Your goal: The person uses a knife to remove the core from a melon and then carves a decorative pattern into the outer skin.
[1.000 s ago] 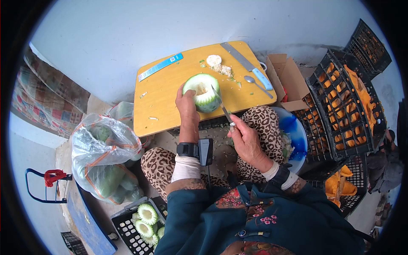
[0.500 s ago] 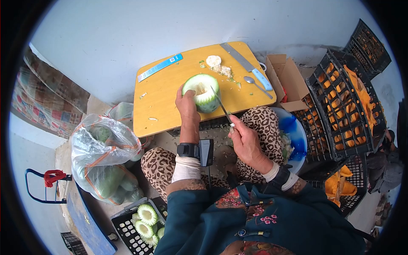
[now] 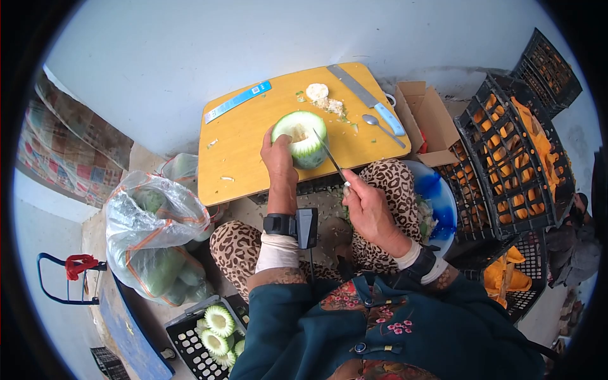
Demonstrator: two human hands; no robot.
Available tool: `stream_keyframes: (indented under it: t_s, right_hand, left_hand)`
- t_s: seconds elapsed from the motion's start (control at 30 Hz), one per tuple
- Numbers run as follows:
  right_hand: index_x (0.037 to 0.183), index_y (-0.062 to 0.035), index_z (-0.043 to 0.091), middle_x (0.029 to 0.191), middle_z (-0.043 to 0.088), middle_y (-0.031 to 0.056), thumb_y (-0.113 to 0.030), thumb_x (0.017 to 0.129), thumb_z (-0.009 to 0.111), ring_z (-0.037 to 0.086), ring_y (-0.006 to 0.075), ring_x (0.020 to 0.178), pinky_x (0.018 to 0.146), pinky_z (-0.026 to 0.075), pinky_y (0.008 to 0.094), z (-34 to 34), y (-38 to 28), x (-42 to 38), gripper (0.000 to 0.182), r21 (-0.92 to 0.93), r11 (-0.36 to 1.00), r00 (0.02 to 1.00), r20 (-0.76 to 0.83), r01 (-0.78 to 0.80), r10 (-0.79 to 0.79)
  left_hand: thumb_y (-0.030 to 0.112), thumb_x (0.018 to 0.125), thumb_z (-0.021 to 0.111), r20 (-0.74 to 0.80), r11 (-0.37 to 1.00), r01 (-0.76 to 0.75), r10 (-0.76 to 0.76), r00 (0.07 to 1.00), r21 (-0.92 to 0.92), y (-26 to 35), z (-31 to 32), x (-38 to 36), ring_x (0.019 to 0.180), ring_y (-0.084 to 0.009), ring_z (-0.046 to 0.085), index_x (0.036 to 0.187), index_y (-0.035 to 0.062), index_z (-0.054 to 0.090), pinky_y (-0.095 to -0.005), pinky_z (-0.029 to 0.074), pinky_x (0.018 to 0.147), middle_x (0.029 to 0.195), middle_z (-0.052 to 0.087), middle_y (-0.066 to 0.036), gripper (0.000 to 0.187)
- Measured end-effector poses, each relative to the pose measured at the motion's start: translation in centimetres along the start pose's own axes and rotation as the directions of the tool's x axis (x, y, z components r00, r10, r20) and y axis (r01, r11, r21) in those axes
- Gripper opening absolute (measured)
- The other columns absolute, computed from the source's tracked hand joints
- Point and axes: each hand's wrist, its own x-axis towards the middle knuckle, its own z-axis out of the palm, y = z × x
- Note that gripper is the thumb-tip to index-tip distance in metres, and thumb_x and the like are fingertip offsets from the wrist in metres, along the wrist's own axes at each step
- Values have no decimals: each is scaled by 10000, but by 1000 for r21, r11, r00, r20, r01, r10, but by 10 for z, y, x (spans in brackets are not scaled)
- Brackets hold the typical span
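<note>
A hollowed green winter melon (image 3: 310, 157) with a pale, notched rim stands near the front edge of the yellow table (image 3: 244, 142). My left hand (image 3: 278, 159) is closed on its left side, the thumb hooked over the rim into the hollow. In my right hand (image 3: 372, 212) is a slim knife (image 3: 332, 156), gripped by its handle. The blade slants up and left, its tip at the right part of the melon's rim. Behind the melon lie a cut white slice (image 3: 317, 92) and a heap of pulp (image 3: 330, 106).
On the table are a large blue-handled knife (image 3: 387, 118), a spoon (image 3: 380, 128) and a blue packet (image 3: 238, 102). A bag of melons (image 3: 158, 240) stands left, above a crate with carved pieces (image 3: 218, 321). Rightward are a cardboard box (image 3: 437, 123), a basin (image 3: 446, 209) and black crates (image 3: 506, 158).
The knife tip has shifted very slightly left along the rim. My left hand and the melon stay almost where they were.
</note>
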Motion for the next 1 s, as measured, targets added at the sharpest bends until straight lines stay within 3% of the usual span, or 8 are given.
stream_keyframes:
  t_s: [0.23, 0.33, 0.43, 0.63, 0.73, 0.83, 1.0]
  right_hand:
    - [1154, 73, 536, 808, 606, 272, -19, 871, 531, 615, 404, 754, 644, 473, 432, 2, -4, 16, 297, -54, 997, 997, -51, 47, -49]
    - [1223, 48, 524, 687, 602, 156, -54, 896, 505, 609, 217, 619, 614, 480, 321, 4, 0, 26, 343, -90, 996, 998, -44, 30, -34]
    - [1205, 53, 537, 676, 597, 155, -65, 894, 512, 610, 209, 621, 614, 479, 318, 6, 4, 40, 333, -123, 991, 996, -60, 59, -67]
    - [1174, 58, 556, 717, 618, 188, -72, 896, 504, 630, 264, 641, 631, 485, 350, 6, -3, 55, 312, -146, 988, 996, -53, 58, -66]
    - [1164, 59, 559, 765, 628, 225, -77, 900, 499, 641, 336, 703, 664, 488, 389, 2, -10, 56, 303, -172, 984, 999, -6, 38, -39]
    - [1146, 61, 563, 800, 621, 257, -79, 904, 498, 626, 394, 770, 692, 483, 423, 2, -7, 56, 288, -235, 962, 988, -29, 142, -153]
    - [1132, 70, 552, 845, 607, 286, -57, 900, 484, 601, 433, 830, 711, 477, 442, -8, -16, 44, 274, -228, 970, 994, 84, 89, -71]
  left_hand:
    - [-36, 761, 495, -35, 999, -50, 50, 998, 19, -2, 5, 0, 875, -205, 623, 1182, -25, 555, -309, 503, 788, 1027, 632, -121, 425]
    - [-39, 754, 501, -36, 998, -65, 66, 997, 19, -3, 7, 0, 865, -204, 625, 1161, -24, 572, -307, 504, 781, 1016, 637, -123, 413]
    - [-34, 752, 503, -27, 995, -91, 92, 995, 41, -5, 8, -1, 861, -205, 626, 1147, -23, 583, -308, 504, 776, 1009, 641, -126, 403]
    - [-18, 751, 506, -57, 993, -108, 111, 992, 55, -10, 5, 7, 862, -213, 626, 1139, -28, 586, -315, 502, 776, 1004, 643, -130, 396]
    - [-3, 753, 512, -97, 991, -108, 116, 989, 78, -14, 5, 13, 869, -219, 624, 1139, -30, 585, -323, 499, 781, 1004, 642, -133, 395]
    - [6, 753, 516, -121, 988, -108, 120, 985, 106, -15, 8, 14, 875, -224, 622, 1140, -29, 585, -328, 496, 786, 1008, 640, -137, 394]
    - [4, 748, 516, -129, 997, -56, 62, 990, 45, -15, 6, 20, 883, -227, 621, 1142, -32, 584, -329, 495, 790, 1021, 638, -143, 401]
